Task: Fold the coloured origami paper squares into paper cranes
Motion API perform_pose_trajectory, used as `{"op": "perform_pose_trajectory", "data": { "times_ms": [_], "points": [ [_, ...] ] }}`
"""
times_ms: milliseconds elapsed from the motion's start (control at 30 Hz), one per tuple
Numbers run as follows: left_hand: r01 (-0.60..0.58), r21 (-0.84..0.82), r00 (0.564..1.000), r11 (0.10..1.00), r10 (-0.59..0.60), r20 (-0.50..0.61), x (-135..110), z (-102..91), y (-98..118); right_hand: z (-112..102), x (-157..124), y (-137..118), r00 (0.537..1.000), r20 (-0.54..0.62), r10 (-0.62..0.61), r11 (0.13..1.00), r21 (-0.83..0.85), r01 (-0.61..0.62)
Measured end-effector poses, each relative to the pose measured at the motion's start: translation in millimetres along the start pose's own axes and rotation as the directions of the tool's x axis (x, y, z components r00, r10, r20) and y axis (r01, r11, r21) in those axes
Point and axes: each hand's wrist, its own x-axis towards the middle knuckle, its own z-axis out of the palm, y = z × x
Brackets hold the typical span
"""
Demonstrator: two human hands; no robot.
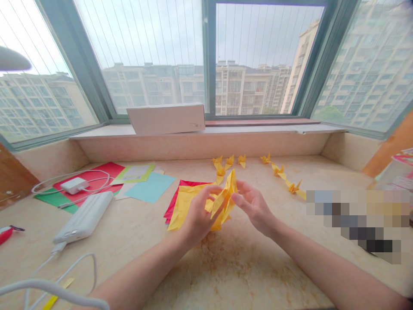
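Observation:
Between my two hands, above the counter, is a partly folded piece of yellow origami paper [228, 191], its pointed flaps standing up. My left hand [201, 209] grips it from the left, fingers curled around its lower side. On the other side my right hand [253, 202] pinches its right edge with thumb and fingers. Below and behind my left hand lie yellow paper sheets [183, 202] on top of red sheets [172, 206]. Several folded yellow paper cranes [220, 168] stand along the back of the counter, with more cranes [278, 170] in a line to the right.
Blue paper [150, 187], red paper [109, 172] and a green-edged packet [133, 173] lie at left. A white power bank [84, 217], charger [75, 185] and cables [61, 297] are nearer. A white box [166, 119] stands on the windowsill. Part of the right side is pixelated.

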Motion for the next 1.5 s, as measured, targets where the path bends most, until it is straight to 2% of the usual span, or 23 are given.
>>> {"op": "perform_pose_trajectory", "data": {
  "times_ms": [167, 300, 400, 500, 567, 667, 767, 833, 967, 1167, 1300, 1500],
  "points": [
    [0.058, -0.02, 0.998, 0.998, -0.058, -0.017, -0.4, 0.7, -0.5, 0.9, 0.9, -0.6, 0.999, -0.005, 0.031, 0.997, 0.066, -0.031],
    [0.084, -0.116, 0.996, 0.99, -0.087, -0.022, 0.3, 0.7, -4.1, 0.5, 1.7, -3.0, 0.998, -0.008, 0.063, 0.985, 0.161, -0.061],
    [0.125, -0.2, 0.99, 0.972, -0.135, -0.038, 1.5, 0.0, -7.0, -0.7, 3.1, -4.2, 0.997, -0.041, 0.072, 0.985, 0.162, -0.064],
    [0.158, -0.198, 0.983, 0.967, -0.173, -0.062, 2.5, -0.6, -9.0, -1.5, 4.9, -6.3, 0.995, -0.055, 0.087, 0.986, 0.147, -0.078],
    [0.129, -0.136, 0.988, 0.982, -0.139, -0.071, 2.6, -1.2, -9.2, -1.1, 5.7, -8.6, 0.994, -0.025, 0.107, 0.98, 0.173, -0.101],
    [-0.025, 0.017, 0.993, 1.0, 0.027, -0.115, 1.9, -3.2, -7.9, 0.5, 5.2, -11.5, 0.988, 0.062, 0.142, 0.962, 0.228, -0.152],
    [-0.181, 0.135, 0.972, 0.974, 0.198, -0.128, 1.1, -7.0, -5.9, 1.8, 3.4, -12.0, 0.979, 0.126, 0.158, 0.954, 0.236, -0.184],
    [-0.218, 0.16, 0.962, 0.963, 0.24, -0.129, 1.1, -9.5, -4.8, 2.0, 2.4, -11.4, 0.976, 0.153, 0.157, 0.958, 0.218, -0.189],
    [-0.184, 0.16, 0.967, 0.97, 0.208, -0.148, 2.6, -11.8, -3.1, 1.7, 3.3, -9.5, 0.978, 0.16, 0.135, 0.968, 0.191, -0.165],
    [-0.121, 0.145, 0.976, 0.982, 0.145, -0.165, 4.8, -11.9, -4.0, 0.5, 9.1, -9.9, 0.989, 0.061, 0.136, 0.973, 0.179, -0.145],
    [-0.116, 0.154, 0.977, 0.981, 0.141, -0.161, 5.4, -13.0, -7.0, 1.9, 9.9, -10.8, 0.984, 0.055, 0.167, 0.965, 0.196, -0.174],
    [-0.146, 0.183, 0.979, 0.972, 0.169, -0.117, 3.7, -12.9, -9.7, -0.6, 9.9, -4.8, 0.972, -0.039, 0.23, 0.962, 0.157, -0.221]
  ]
}}
